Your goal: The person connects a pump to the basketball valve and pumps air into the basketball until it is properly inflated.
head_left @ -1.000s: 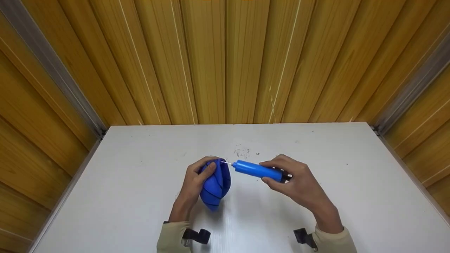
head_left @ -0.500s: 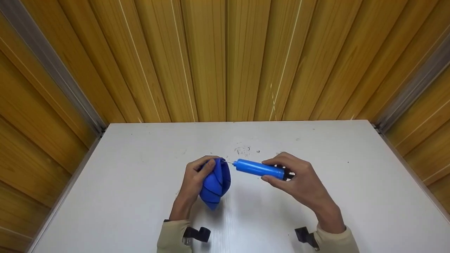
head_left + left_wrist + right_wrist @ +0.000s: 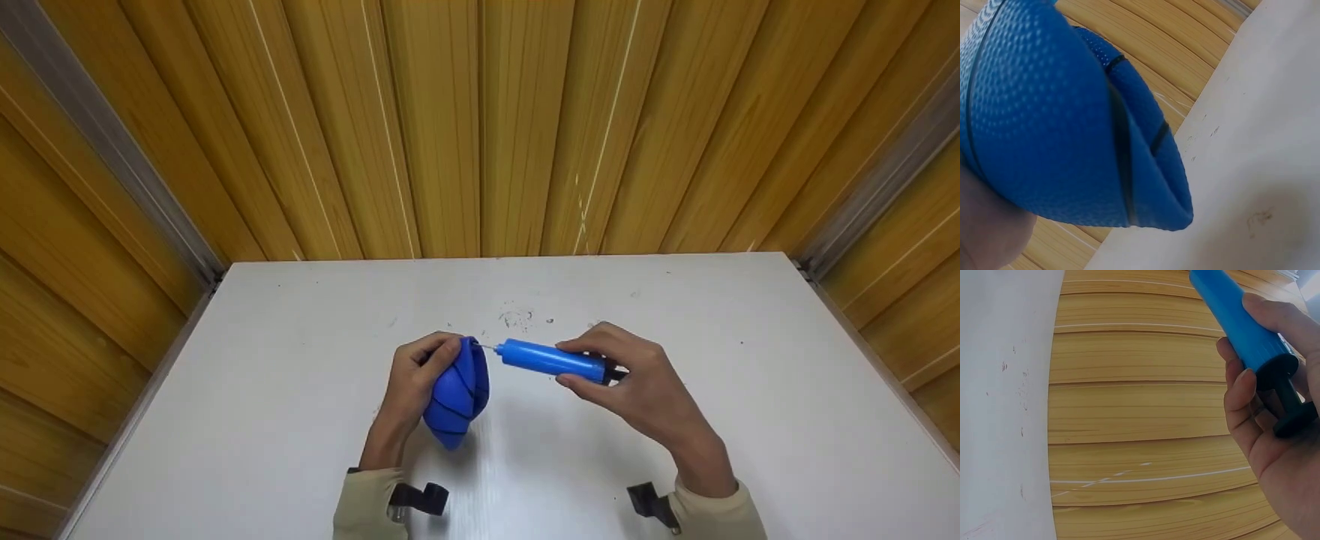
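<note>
In the head view my left hand [image 3: 415, 375] grips a deflated blue basketball [image 3: 452, 401], folded in on itself, with black seam lines. Its pebbled skin fills much of the left wrist view, where the folded ball [image 3: 1055, 124] bulges beside the hand. My right hand [image 3: 637, 382] holds a blue hand pump [image 3: 551, 358] between thumb and fingers, pointing left at the ball. A thin needle [image 3: 486, 346] runs from the pump's nozzle to the ball's top edge; its tip is hidden there. In the right wrist view the pump's black plunger handle [image 3: 1296, 419] sits near the palm.
Both hands are above a white table [image 3: 262, 390] with small dark marks [image 3: 517, 316]. Wood-patterned corrugated panels [image 3: 450, 127] stand behind it and at both sides. Black wrist cameras [image 3: 429, 499] sit at the cuffs of the beige sleeves [image 3: 367, 504].
The head view has shifted slightly. Both hands keep their hold, and the pump and ball stay almost where they were, with the needle still at the ball's top edge.
</note>
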The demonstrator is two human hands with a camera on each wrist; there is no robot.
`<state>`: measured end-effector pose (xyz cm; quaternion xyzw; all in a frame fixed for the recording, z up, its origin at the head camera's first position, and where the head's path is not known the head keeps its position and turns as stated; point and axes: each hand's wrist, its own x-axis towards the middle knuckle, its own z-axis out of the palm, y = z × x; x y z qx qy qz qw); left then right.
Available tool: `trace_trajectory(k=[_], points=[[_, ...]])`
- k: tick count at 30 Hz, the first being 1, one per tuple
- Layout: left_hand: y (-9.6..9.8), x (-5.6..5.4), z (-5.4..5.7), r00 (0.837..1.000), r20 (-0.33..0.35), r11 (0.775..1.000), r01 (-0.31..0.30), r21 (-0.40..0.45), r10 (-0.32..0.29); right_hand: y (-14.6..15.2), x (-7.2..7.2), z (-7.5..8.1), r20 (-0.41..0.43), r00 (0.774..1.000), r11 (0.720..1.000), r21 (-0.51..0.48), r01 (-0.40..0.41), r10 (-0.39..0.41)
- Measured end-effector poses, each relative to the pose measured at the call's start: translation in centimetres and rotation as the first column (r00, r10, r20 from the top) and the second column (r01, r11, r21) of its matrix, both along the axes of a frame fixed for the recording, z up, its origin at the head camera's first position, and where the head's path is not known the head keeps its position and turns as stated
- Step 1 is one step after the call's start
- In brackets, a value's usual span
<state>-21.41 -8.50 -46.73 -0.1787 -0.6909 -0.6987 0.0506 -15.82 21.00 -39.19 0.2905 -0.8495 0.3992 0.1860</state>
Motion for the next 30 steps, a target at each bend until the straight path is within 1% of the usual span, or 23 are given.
trace_trajectory(k=[7, 19, 23, 30], points=[[-0.52, 0.07, 0.01, 0.999, -0.028, 0.999, 0.036, -0.029, -0.037, -0.19, 0.21, 0.15, -0.013, 1.0, 1.0, -0.003, -0.012, 0.012], [-0.97, 0.35, 0.29, 0.997, -0.029, 0.995, 0.07, -0.078, -0.072, -0.35, 0.53, 0.35, -0.029, 0.999, 0.999, -0.009, -0.04, 0.039], [-1.03, 0.39, 0.39, 0.996, -0.039, 0.994, 0.075, -0.084, -0.079, -0.41, 0.49, 0.32, -0.037, 0.998, 0.999, -0.008, -0.042, 0.041], [-0.95, 0.44, 0.41, 0.994, -0.077, 0.991, 0.071, -0.117, -0.08, -0.38, 0.41, 0.14, -0.032, 0.998, 0.998, -0.032, -0.057, 0.056]])
